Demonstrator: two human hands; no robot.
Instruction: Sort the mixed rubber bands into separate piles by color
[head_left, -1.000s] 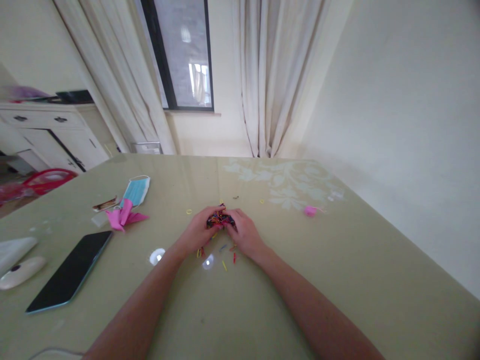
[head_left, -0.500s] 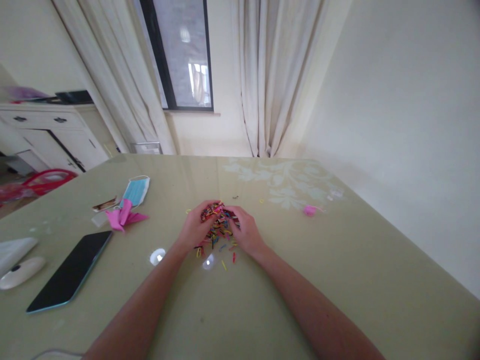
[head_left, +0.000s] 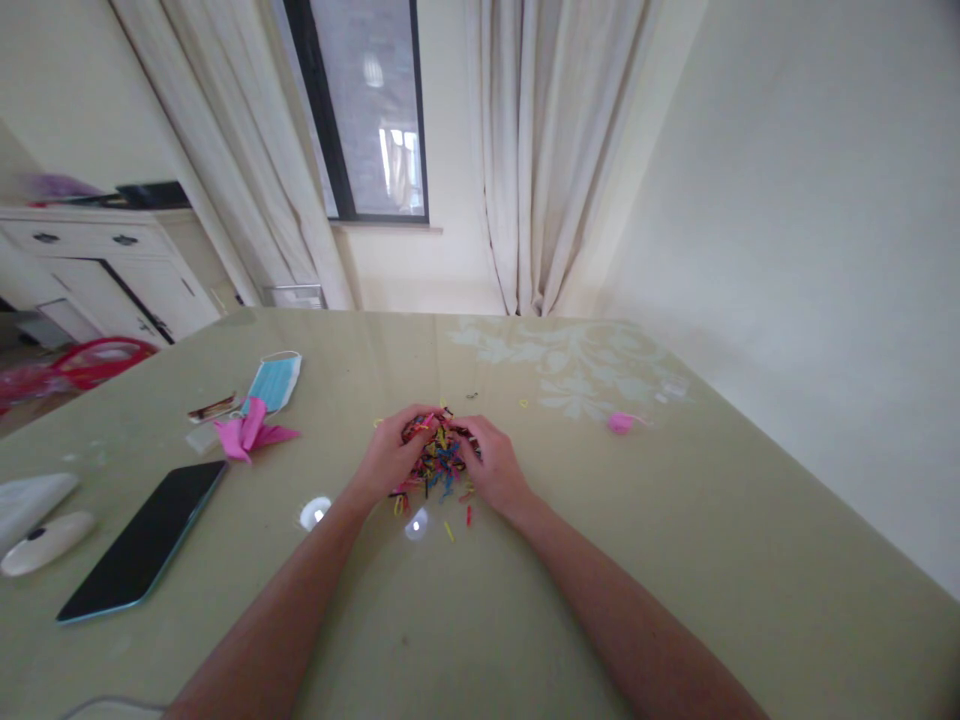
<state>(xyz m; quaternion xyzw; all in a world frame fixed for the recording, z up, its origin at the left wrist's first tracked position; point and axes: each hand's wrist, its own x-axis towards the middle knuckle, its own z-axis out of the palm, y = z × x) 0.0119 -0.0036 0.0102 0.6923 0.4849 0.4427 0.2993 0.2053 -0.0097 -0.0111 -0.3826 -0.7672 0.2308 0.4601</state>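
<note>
A heap of small colourful rubber bands (head_left: 441,460) lies on the table, mixed in yellow, red, black, blue and pink. Around its left side curls my left hand (head_left: 391,455), the thumb pressed into the bands. My right hand (head_left: 491,462) is curved about the right side in the same way, its fingertips hidden among them. Both hands hold part of the heap between them. In front of it lie a loose yellow band (head_left: 449,531) and a red band (head_left: 469,515). Beyond the hands is a small dark band (head_left: 472,396).
To the left are a black-screened tablet or phone (head_left: 142,545), a pink folded-paper shape (head_left: 251,432), a blue face mask (head_left: 273,382) and a white oval object (head_left: 46,543). A pink bundle (head_left: 620,423) lies right on the table (head_left: 675,560), near the wall.
The bands in the heap have shifted, with more blue ones showing at its front now. My hands have stayed around the heap in nearly the same place.
</note>
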